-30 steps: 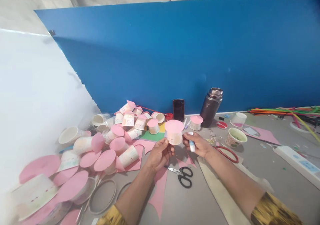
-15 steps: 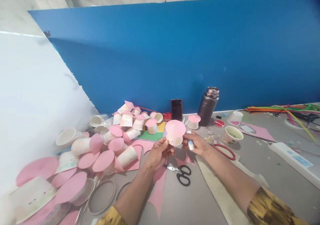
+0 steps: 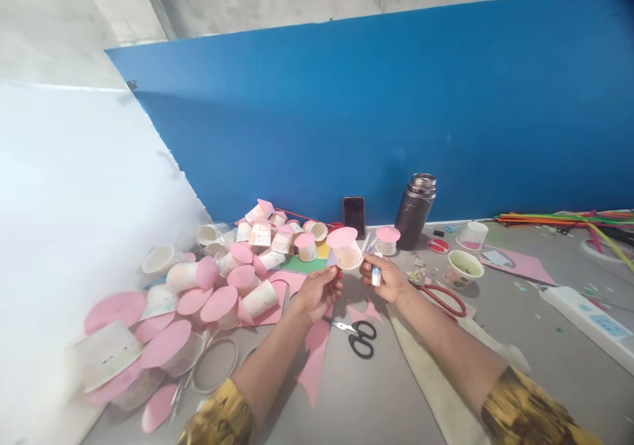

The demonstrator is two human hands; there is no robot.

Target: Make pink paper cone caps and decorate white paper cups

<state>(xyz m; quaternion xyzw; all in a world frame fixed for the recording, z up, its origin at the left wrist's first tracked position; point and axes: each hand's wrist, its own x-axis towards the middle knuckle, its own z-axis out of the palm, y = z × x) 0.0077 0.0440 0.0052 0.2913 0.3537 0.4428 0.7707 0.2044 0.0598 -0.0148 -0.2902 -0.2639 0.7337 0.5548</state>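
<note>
A small paper cup (image 3: 349, 257) with a pink paper disc (image 3: 341, 236) on top is held up between my hands, upside down and slightly tilted. My left hand (image 3: 319, 294) pinches the cup at its lower left edge. My right hand (image 3: 389, 280) closes around a white and blue glue stick (image 3: 377, 273), its fingertips at the cup's right side. Under my hands, black-handled scissors (image 3: 360, 337) lie slightly open on the table, beside pink paper scraps (image 3: 315, 362).
Many paper cups with pink discs (image 3: 218, 305) are heaped at left. A phone (image 3: 353, 216) and dark flask (image 3: 416, 212) stand behind, near a capped cup (image 3: 387, 239). Rightward are red-handled scissors (image 3: 448, 300), a green-lined cup (image 3: 464, 268), a power strip (image 3: 589, 316) and a cloth (image 3: 475, 359).
The cup has tipped, so its pink disc now shows edge-on and more of its side is visible. My left hand has shifted to the cup's lower edge. The camera view has turned slightly left.
</note>
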